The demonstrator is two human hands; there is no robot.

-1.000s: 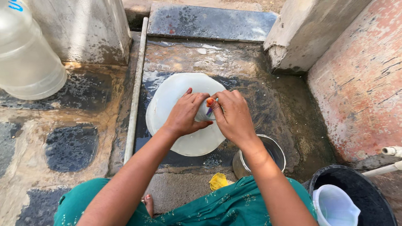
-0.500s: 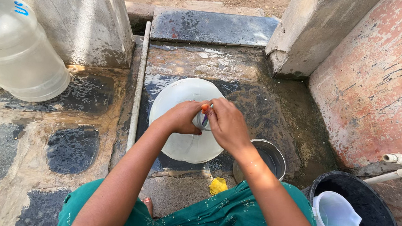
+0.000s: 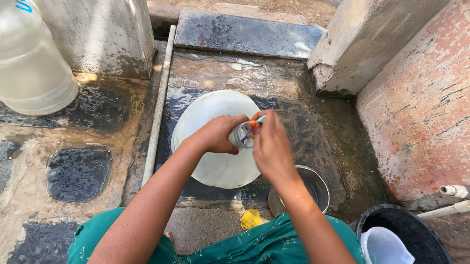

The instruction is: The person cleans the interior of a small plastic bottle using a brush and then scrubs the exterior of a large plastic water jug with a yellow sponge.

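My left hand (image 3: 217, 134) grips a small steel cup (image 3: 242, 136) held over a white round plate (image 3: 214, 141) that lies on the wet stone floor. My right hand (image 3: 270, 147) is closed on a small scrubbing piece with orange and blue showing (image 3: 256, 122), pressed at the cup's mouth. Both hands meet above the plate's right part. A steel bowl (image 3: 310, 186) stands just right of the plate, partly behind my right forearm.
A large clear water jug (image 3: 20, 53) lies at the left by a concrete wall. A black tub (image 3: 432, 259) with a white jug (image 3: 386, 255) in it sits at the lower right. A yellow scrap (image 3: 250, 219) lies near my green dress. A pipe (image 3: 157, 109) runs along the floor.
My hands have stayed together over the plate, working on the cup; the view has shifted slightly, and the right hand's grip has turned a little.
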